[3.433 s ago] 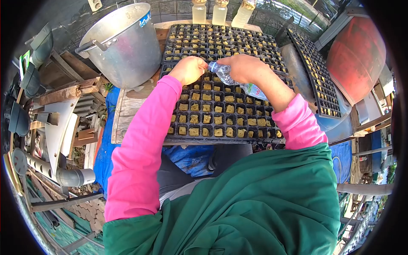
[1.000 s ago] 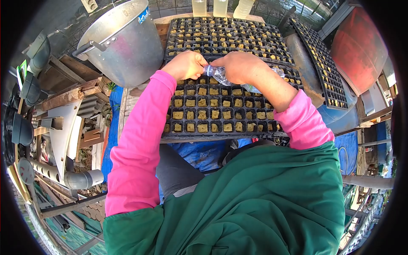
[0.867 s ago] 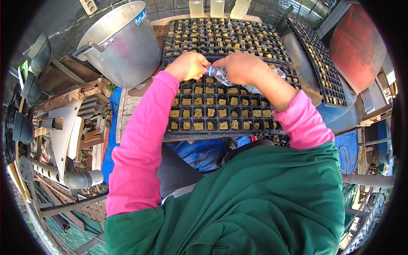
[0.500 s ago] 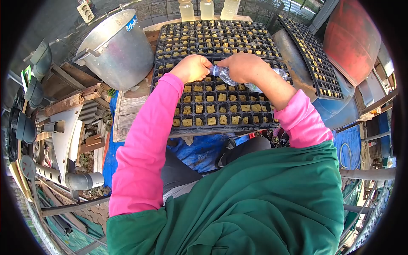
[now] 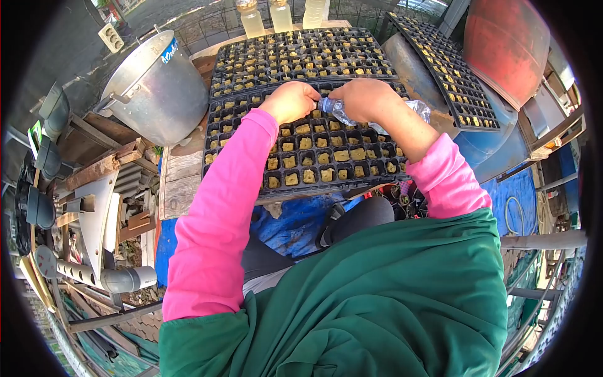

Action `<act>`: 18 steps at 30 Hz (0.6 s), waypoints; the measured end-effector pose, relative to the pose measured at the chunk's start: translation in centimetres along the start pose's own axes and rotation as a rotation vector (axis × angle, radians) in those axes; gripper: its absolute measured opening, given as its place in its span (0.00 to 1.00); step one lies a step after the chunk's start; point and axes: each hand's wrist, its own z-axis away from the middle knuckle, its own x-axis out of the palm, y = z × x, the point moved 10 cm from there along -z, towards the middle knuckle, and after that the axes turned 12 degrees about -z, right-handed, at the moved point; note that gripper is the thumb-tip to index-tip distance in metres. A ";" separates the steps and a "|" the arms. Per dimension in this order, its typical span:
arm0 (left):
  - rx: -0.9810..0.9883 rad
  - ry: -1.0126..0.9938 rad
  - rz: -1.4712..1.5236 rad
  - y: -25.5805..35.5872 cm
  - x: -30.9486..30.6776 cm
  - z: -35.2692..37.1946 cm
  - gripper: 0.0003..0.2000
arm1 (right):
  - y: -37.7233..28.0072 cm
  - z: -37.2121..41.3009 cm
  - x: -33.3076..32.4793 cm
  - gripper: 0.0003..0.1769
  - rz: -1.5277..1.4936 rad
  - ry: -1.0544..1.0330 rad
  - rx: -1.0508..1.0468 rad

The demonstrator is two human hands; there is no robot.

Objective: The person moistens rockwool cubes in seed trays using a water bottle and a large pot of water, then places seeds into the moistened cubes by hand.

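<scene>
My right hand (image 5: 365, 97) grips a small clear plastic bottle (image 5: 339, 110), held on its side over a black seedling tray (image 5: 326, 188). The bottle's neck points left. My left hand (image 5: 292, 100) is closed at the bottle's mouth, fingers pinched around the cap end; the cap itself is hidden. The tray's cells hold yellowish-brown cubes (image 5: 342, 155). A second tray (image 5: 295, 56) of the same kind lies just behind it.
A large metal pot (image 5: 151, 94) stands at the left of the trays. Three bottles (image 5: 279, 12) stand at the far edge. Another tray (image 5: 446, 69) leans at the right beside a red drum (image 5: 512, 44). Grey pipes and wood scraps lie at the left; blue tarp below.
Both hands stay together at the bottle's mouth over the near tray. The view has swung, so the trays and pot appear shifted left and tilted.
</scene>
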 end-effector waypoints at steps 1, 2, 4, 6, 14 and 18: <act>0.003 -0.004 -0.001 0.1 0.3 -0.2 0.12 | 0.3 0.1 0.0 0.21 0.012 0.004 -0.008; 0.017 0.032 0.029 0.4 0.3 -0.4 0.12 | 0.6 0.2 0.0 0.21 0.010 0.004 -0.003; 0.034 0.065 0.059 1.3 0.2 -0.5 0.13 | 1.8 0.6 0.0 0.23 -0.018 -0.014 0.070; 0.009 -0.025 -0.032 1.9 1.0 -0.8 0.13 | 2.4 1.0 -0.2 0.24 -0.011 -0.019 0.079; 0.057 0.022 0.052 3.3 2.4 -2.8 0.14 | 5.2 2.0 -0.1 0.23 -0.006 0.016 0.078; 0.074 -0.065 -0.042 4.9 3.7 -3.1 0.13 | 7.0 2.4 0.3 0.23 -0.037 0.027 0.102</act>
